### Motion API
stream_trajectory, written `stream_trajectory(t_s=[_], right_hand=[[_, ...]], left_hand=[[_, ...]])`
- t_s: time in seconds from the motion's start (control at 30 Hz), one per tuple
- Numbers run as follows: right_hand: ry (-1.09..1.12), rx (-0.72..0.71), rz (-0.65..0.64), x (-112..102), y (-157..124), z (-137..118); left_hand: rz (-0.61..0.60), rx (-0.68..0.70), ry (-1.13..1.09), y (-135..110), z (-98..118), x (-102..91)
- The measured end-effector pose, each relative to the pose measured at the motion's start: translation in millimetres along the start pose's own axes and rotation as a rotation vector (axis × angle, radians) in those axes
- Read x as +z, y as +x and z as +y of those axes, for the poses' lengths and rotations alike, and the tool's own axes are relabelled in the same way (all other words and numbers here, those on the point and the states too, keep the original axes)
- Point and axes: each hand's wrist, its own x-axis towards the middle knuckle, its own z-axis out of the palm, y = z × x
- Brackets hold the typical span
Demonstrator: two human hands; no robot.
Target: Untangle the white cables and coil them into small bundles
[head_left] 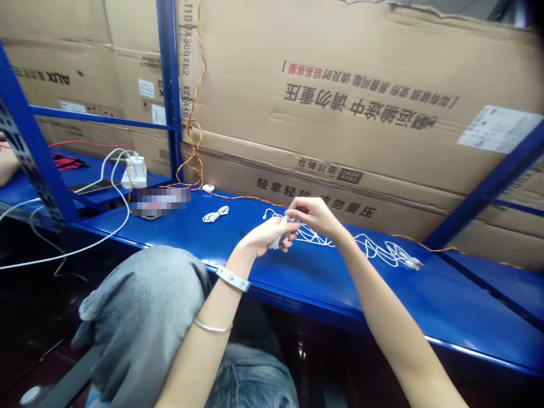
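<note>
A partly coiled white cable (276,243) is held in my left hand (264,236), whose fingers are curled round it above the blue shelf (255,272). My right hand (315,215) reaches over from the right, thumb and fingertips pinched on the white cable at the top of my left hand. Behind and below both hands lie loose white cables (314,237). Farther right is another tangle of white cables (389,252) with pale plug ends. Left of my hands rests a neatly bundled white cable (215,214).
Large cardboard boxes (361,153) stand behind the shelf, between blue posts (170,85). A blurred-out object (160,202) lies at left, near a white power adapter (135,170) with cables. A twisted red-yellow wire (199,73) hangs down. Another person's arm (7,161) shows at far left.
</note>
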Motion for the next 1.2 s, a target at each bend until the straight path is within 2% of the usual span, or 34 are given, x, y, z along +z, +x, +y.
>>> stream_trajectory(t_s=[0.13, 0.23, 0.3, 0.47, 0.57, 0.67, 0.73, 0.8, 0.87, 0.97, 1.1, 1.2], right_hand=[[-0.051, -0.082, 0.057, 12, 13, -12], [-0.069, -0.145, 0.096, 17, 24, -18], [-0.083, -0.174, 0.123, 18, 30, -23], [-0.072, -0.187, 0.149, 22, 44, -30], [0.066, -0.105, 0.126, 31, 51, -24], [0.187, 0.001, 0.035, 47, 54, -6], [0.146, -0.003, -0.139, 61, 53, 8], [0.09, -0.052, -0.31, 74, 50, 19], [0.063, -0.1, -0.398, 86, 47, 25], [0.051, -0.158, -0.446, 100, 46, 27], [0.052, -0.201, -0.466, 111, 50, 26], [0.021, -0.219, -0.453, 112, 50, 28]], left_hand=[[0.163, 0.055, 0.16, -18, 4, -2.2], [0.256, 0.086, 0.15, -26, 5, -3.9], [0.278, 0.117, 0.053, -30, 6, -4.6], [0.228, 0.186, -0.249, -38, 9, -6.1], [0.374, 0.191, -0.321, -37, 9, -10.1], [0.698, 0.251, -0.415, -35, 8, -18.6], [0.891, 0.317, -0.444, -34, 7, -25.5], [0.991, 0.37, -0.455, -33, 6, -31.5], [1.031, 0.403, -0.461, -34, 6, -35.4], [1.066, 0.432, -0.45, -35, 5, -37.6], [1.063, 0.401, -0.441, -36, 4, -37.1], [1.06, 0.394, -0.439, -36, 4, -36.7]])
